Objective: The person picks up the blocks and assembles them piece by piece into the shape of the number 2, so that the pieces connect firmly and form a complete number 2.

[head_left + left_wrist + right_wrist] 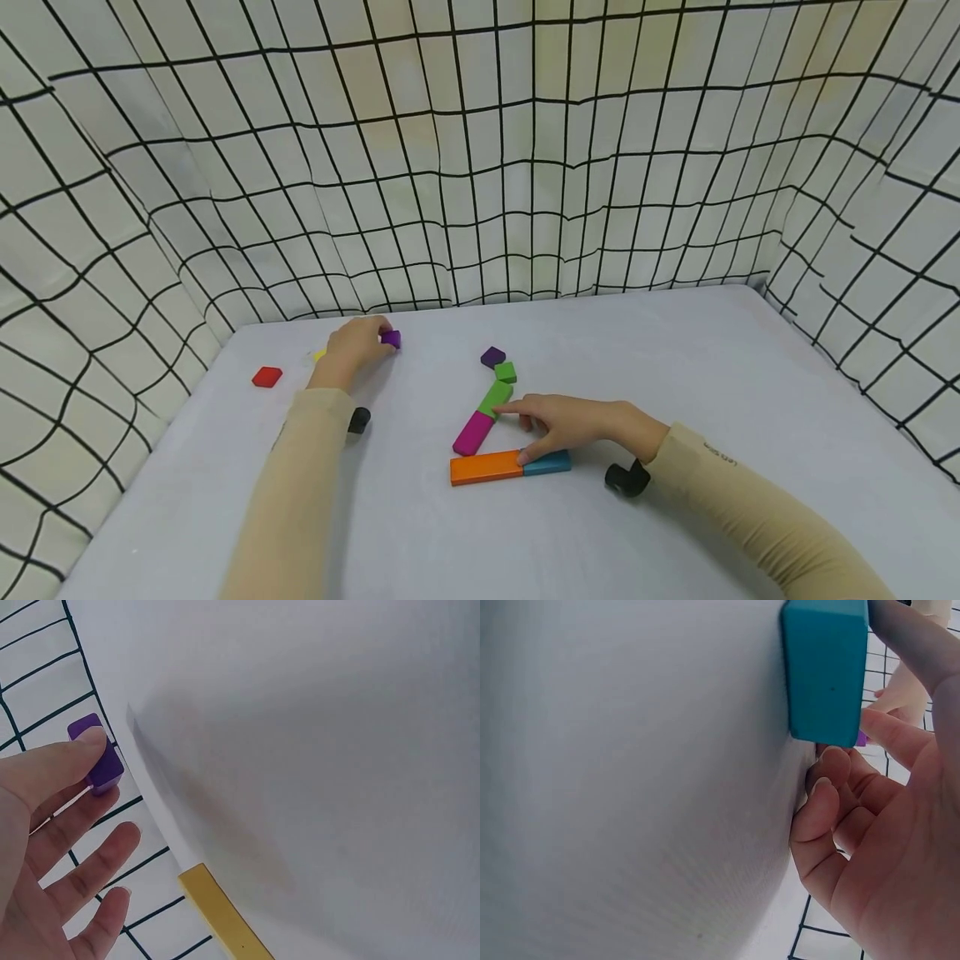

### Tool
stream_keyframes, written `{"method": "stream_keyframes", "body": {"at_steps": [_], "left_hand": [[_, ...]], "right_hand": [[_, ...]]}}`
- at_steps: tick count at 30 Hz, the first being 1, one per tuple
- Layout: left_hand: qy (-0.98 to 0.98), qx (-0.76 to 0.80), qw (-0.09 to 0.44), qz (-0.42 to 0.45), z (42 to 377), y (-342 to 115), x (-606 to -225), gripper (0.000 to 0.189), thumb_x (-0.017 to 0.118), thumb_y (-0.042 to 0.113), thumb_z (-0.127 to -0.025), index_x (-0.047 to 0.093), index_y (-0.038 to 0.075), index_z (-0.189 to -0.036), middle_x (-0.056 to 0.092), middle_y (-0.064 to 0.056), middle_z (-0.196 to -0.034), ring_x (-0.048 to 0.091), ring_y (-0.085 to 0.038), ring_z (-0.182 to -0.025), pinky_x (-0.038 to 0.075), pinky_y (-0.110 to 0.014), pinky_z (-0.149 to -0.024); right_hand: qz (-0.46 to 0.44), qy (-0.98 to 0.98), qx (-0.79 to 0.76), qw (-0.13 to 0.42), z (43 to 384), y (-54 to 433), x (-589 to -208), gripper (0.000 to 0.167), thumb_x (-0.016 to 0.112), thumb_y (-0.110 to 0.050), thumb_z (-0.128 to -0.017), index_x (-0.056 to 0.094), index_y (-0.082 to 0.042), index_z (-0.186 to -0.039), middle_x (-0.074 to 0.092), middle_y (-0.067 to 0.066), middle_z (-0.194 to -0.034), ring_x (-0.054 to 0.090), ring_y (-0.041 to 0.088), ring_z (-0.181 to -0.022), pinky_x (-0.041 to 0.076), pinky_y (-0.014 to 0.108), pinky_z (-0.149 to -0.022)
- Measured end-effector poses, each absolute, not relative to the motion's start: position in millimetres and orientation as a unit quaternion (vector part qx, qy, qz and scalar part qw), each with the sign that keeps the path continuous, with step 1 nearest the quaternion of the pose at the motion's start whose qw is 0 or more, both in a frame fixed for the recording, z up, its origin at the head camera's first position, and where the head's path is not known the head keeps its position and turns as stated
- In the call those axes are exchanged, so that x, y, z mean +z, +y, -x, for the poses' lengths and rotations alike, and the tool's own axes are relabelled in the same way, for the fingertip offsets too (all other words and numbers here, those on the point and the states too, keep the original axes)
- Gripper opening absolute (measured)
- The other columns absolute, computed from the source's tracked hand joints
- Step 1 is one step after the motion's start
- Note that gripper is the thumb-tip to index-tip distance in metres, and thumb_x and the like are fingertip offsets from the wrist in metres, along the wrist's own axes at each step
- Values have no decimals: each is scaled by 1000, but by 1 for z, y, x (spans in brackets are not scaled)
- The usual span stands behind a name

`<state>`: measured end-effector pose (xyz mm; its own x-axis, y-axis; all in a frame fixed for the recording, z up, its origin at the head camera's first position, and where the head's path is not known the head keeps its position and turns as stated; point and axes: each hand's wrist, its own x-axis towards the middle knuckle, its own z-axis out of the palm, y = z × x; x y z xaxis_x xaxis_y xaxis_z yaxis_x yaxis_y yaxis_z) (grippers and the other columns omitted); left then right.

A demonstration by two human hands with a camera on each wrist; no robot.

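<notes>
Between thumb and fingers, my left hand (354, 347) pinches a purple block (106, 759) above the far left of the table. A yellow block (225, 919) lies beside that hand, mostly hidden by it in the head view. My right hand (573, 419) spreads over two rows of blocks. Its index fingertip touches the long green block (497, 395), which meets a magenta block (472, 434) end to end. The thumb rests on an orange block (483, 469), near its joint with a blue block (549, 463). The other right fingers curl loosely against the tabletop.
A small green cube (506, 372) and a dark purple block (492, 357) continue beyond the long green block. On the left lies a red block (267, 377). Black netting (480, 175) before pale cloth borders the white table (405, 533) at the back and sides.
</notes>
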<state>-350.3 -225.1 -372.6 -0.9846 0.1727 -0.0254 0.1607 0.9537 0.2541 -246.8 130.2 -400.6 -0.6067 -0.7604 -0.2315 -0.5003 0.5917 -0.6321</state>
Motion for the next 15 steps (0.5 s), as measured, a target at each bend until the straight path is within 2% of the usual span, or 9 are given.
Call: {"method": "stream_keyframes", "body": {"at_steps": [15], "left_hand": [[980,167,19,-109,351,-217,-372,43,72,21,-95,62,2,-132,65,-18,-131,58,-39,-122,40,-65,-101]], "right_hand": [[368,856,-263,249,246,130,-400,79,79,-34,-91,41,-15,-157,53,-3,-105,49,14,-95,47,27,-80]]}}
